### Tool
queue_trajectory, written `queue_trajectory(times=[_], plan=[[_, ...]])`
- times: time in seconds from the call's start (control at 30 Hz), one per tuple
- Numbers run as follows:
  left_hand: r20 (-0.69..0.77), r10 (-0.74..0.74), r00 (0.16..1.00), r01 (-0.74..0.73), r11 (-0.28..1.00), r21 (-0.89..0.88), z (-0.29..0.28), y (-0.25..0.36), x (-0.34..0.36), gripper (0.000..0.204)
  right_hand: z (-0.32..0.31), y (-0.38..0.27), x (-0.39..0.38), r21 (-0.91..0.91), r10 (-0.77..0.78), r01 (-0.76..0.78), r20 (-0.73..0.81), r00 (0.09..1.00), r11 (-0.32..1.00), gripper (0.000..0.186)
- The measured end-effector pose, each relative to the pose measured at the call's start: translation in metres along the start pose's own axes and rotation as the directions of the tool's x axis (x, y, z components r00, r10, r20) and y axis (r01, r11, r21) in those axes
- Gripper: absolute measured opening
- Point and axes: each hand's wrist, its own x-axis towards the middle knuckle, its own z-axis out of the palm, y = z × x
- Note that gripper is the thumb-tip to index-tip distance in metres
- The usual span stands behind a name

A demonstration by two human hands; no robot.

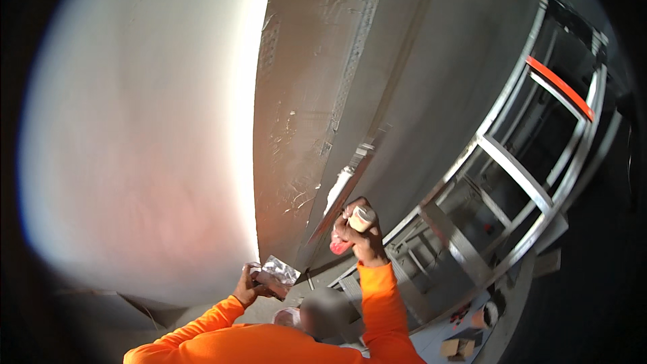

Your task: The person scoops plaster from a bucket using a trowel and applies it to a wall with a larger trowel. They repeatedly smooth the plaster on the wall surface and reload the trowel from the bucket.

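Note:
My right hand is closed round the cream and red handle of a long-bladed trowel. White compound is heaped along its blade, which slants up and away beside the wall; contact with the wall is hard to judge. Lower and to the left, my left hand grips a broad, shiny metal putty knife, its handle mostly hidden by the fingers. The grey-brown wall ahead carries rough smears of compound and a perforated strip.
A brightly lit pale surface fills the left side. An aluminium ladder with an orange-red step leans across the right. Below are a round pail, a dark bucket and an open cardboard box.

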Motion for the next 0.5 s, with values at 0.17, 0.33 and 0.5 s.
queue_trajectory(times=[0.17, 0.33, 0.5], plan=[[-0.19, 0.102, 0.976, -0.107, 0.994, -0.015, 0.004, -0.02, -0.015, 0.07, -0.017, -0.025, 0.088, -0.674, -0.355, 0.503, 0.359, 0.863, 0.541, 0.024], [-0.417, 0.124, 0.9, -0.108, 0.992, 0.06, -0.003, -0.037, -0.033, 0.07, -0.01, -0.039, 0.134, -0.809, -0.269, 0.587, 0.558, 0.785, 0.034, 0.02], [-0.555, 0.201, 0.807, -0.208, 0.977, 0.052, -0.002, -0.039, -0.046, 0.066, 0.0, -0.098, 0.161, -0.855, -0.491, 0.514, 0.475, 0.73, -0.064, 0.018]])
